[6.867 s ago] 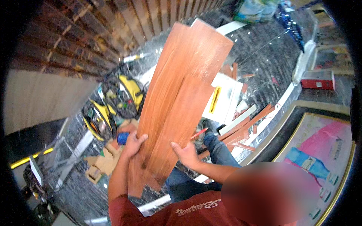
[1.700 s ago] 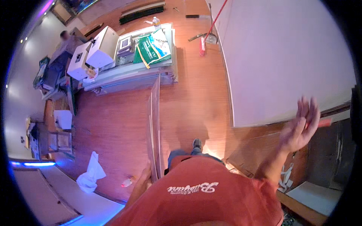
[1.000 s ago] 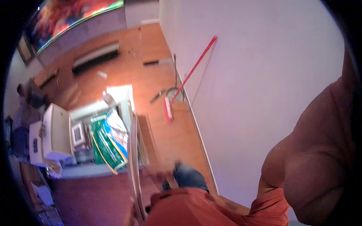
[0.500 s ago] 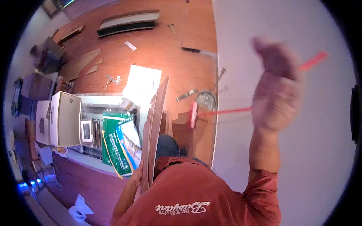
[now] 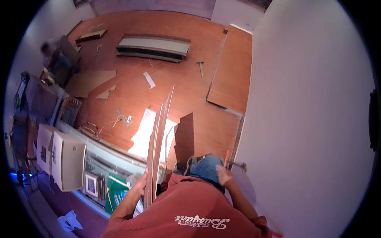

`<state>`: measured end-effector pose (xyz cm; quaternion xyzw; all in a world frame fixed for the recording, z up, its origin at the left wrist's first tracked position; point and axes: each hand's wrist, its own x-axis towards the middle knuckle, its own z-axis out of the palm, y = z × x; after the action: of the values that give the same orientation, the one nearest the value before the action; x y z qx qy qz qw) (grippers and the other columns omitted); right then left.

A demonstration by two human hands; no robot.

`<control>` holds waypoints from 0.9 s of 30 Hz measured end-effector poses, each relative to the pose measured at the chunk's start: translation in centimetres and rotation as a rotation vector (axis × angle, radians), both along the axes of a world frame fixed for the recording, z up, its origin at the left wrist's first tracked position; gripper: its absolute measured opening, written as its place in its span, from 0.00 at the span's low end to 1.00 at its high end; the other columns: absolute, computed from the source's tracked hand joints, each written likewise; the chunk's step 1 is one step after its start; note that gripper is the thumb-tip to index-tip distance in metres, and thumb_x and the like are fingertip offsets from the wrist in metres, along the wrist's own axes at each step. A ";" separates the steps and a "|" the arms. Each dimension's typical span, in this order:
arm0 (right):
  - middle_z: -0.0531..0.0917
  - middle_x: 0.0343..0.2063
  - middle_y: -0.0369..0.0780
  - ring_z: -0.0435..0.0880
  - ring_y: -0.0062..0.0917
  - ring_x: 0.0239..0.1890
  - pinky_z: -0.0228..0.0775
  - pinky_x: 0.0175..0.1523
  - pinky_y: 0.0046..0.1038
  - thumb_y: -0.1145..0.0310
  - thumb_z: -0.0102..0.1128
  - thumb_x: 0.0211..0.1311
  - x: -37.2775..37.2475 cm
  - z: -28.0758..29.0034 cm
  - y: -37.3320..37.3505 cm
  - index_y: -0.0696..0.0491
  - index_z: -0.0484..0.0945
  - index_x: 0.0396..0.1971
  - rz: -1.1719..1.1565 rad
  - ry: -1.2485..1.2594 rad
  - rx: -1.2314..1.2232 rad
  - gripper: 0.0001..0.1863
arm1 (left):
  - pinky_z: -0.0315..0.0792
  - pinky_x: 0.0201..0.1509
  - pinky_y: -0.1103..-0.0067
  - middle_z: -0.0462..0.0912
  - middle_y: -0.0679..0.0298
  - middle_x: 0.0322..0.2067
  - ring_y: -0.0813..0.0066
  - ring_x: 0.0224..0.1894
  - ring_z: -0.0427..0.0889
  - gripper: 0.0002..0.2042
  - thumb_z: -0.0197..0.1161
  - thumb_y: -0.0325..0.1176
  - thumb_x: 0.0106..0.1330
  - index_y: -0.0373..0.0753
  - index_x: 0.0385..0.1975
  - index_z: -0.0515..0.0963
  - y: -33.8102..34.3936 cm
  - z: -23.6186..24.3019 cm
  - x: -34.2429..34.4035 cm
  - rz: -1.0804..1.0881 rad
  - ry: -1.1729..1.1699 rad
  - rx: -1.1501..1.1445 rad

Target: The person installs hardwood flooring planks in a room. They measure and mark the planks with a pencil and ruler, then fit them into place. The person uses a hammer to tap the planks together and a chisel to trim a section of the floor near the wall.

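My left hand (image 5: 141, 185) is closed on the near edge of brown panels (image 5: 158, 137), which stand on edge in front of me and point away. They look like two or more thin boards held together. Low by my right thigh is my right hand (image 5: 225, 175), small and partly turned away, so its grip is unclear. A slim red piece (image 5: 226, 158) shows right above its fingers; whether the hand holds it or merely overlaps it cannot be made out. A metal tool resembling a hammer (image 5: 240, 165) lies just beyond this hand.
Left of the panels stands a glass-topped counter (image 5: 107, 159) with white boxes (image 5: 68, 160), a framed picture (image 5: 92, 185) and a green bag (image 5: 115, 192). On the wooden floor lie a hammer (image 5: 201, 68), a long panel bundle (image 5: 154, 47) and cardboard (image 5: 89, 82). Another person (image 5: 59, 63) sits far left.
My right hand, raised and blurred before the wall, has dropped to beside my thigh. The view has tilted up, showing more floor. My left hand keeps hold of the panels.
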<state>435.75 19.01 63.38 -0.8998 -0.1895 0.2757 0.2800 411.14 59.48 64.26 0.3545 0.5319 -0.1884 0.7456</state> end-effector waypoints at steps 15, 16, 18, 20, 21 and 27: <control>0.87 0.40 0.54 0.84 0.55 0.45 0.75 0.50 0.50 0.47 0.49 0.76 43.6 -10.3 16.3 0.53 0.85 0.41 0.428 0.389 -0.225 0.24 | 0.78 0.61 0.62 0.82 0.44 0.57 0.55 0.57 0.83 0.54 0.56 0.77 0.63 0.21 0.65 0.70 18.9 -1.2 51.6 -0.076 0.072 0.258; 0.87 0.38 0.53 0.85 0.51 0.43 0.76 0.48 0.47 0.47 0.50 0.76 44.9 -10.0 16.6 0.53 0.84 0.39 0.296 0.424 -0.178 0.24 | 0.79 0.61 0.63 0.82 0.43 0.56 0.55 0.57 0.84 0.53 0.56 0.76 0.64 0.20 0.63 0.71 21.2 -0.4 54.8 -0.106 0.101 0.285; 0.88 0.34 0.50 0.87 0.42 0.38 0.77 0.44 0.41 0.48 0.52 0.77 47.8 -10.1 17.1 0.53 0.84 0.36 0.046 0.463 -0.001 0.24 | 0.79 0.59 0.65 0.83 0.43 0.55 0.56 0.55 0.84 0.53 0.56 0.76 0.64 0.19 0.61 0.72 26.4 0.6 62.6 -0.224 0.122 0.397; 0.87 0.24 0.46 0.87 0.30 0.32 0.75 0.41 0.37 0.45 0.57 0.75 49.8 -10.8 18.0 0.57 0.88 0.31 -0.329 0.682 0.067 0.28 | 0.79 0.58 0.66 0.84 0.44 0.54 0.57 0.53 0.85 0.53 0.57 0.76 0.63 0.18 0.60 0.74 32.1 1.3 69.9 -0.388 0.108 0.563; 0.86 0.24 0.45 0.85 0.25 0.32 0.74 0.39 0.36 0.45 0.57 0.75 49.9 -11.2 18.9 0.57 0.89 0.33 -0.439 0.742 0.128 0.27 | 0.78 0.59 0.67 0.84 0.43 0.53 0.58 0.53 0.85 0.51 0.55 0.75 0.65 0.18 0.58 0.75 34.9 1.1 73.6 -0.424 0.081 0.598; 0.86 0.22 0.42 0.84 0.25 0.27 0.74 0.34 0.36 0.48 0.59 0.73 50.4 -15.0 35.5 0.56 0.89 0.33 -0.770 0.657 -0.100 0.24 | 0.74 0.62 0.67 0.85 0.44 0.51 0.60 0.55 0.83 0.43 0.52 0.68 0.73 0.22 0.57 0.78 55.7 -11.0 99.9 -0.721 -0.029 0.763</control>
<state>486.19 54.46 48.37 -0.7825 0.2675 0.4295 0.3627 511.06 115.21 53.26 0.7639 0.3965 -0.2212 0.4586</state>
